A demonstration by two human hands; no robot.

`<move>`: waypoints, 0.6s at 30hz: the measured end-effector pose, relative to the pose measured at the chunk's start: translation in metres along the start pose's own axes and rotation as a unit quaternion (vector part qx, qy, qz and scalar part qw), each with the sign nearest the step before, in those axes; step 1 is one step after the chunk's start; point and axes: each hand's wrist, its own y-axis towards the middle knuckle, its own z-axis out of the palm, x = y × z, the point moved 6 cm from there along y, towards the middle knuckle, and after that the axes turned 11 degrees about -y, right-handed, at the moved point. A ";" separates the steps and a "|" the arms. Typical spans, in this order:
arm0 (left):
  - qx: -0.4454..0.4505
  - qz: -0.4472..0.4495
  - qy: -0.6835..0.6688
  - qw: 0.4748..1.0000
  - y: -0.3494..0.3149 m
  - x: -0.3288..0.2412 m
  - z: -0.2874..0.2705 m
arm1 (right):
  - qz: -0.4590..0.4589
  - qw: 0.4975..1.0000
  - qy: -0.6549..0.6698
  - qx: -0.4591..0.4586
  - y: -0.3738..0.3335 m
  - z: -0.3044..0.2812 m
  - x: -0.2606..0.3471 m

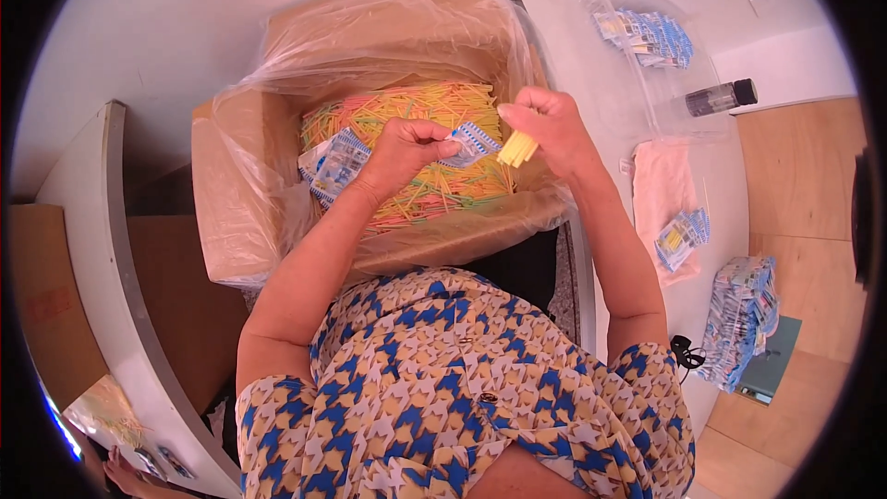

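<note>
My left hand [405, 155] pinches a small clear plastic packet [473, 142] with a blue-and-white patterned edge. Close by on the right, my right hand [552, 129] is closed around a short bundle of thin yellow sticks [518, 149], their ends pointing down toward the packet. Both hands are over a cardboard box [242, 176] lined with clear plastic film. Loose thin sticks [430, 194] in yellow, pink, orange and green fill it. Several flat packets [335, 166] of the same pattern lie on the sticks, left of my left hand.
On the right-hand table, a clear bin [601, 65] holds patterned packets [651, 37] and a dark-lidded jar [721, 98]. A packet with yellow sticks [682, 237] lies on a pink cloth [661, 176]. Stacked packets [739, 319] stand nearer. Another person's hand [125, 473] shows at lower left.
</note>
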 end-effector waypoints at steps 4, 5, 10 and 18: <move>0.029 -0.007 0.030 0.999 0.003 0.002 0.006 | -0.021 0.998 -0.063 0.009 0.013 0.004 0.004; 0.029 -0.007 0.029 0.999 0.003 0.001 0.008 | -0.020 0.998 -0.063 0.010 0.015 0.002 0.002; 0.068 -0.035 0.028 0.997 0.004 0.001 0.014 | -0.118 0.966 -0.223 -0.055 0.022 0.001 0.001; 0.056 -0.050 -0.006 0.997 -0.004 0.004 -0.005 | -0.190 0.945 -0.257 -0.067 0.002 0.029 0.036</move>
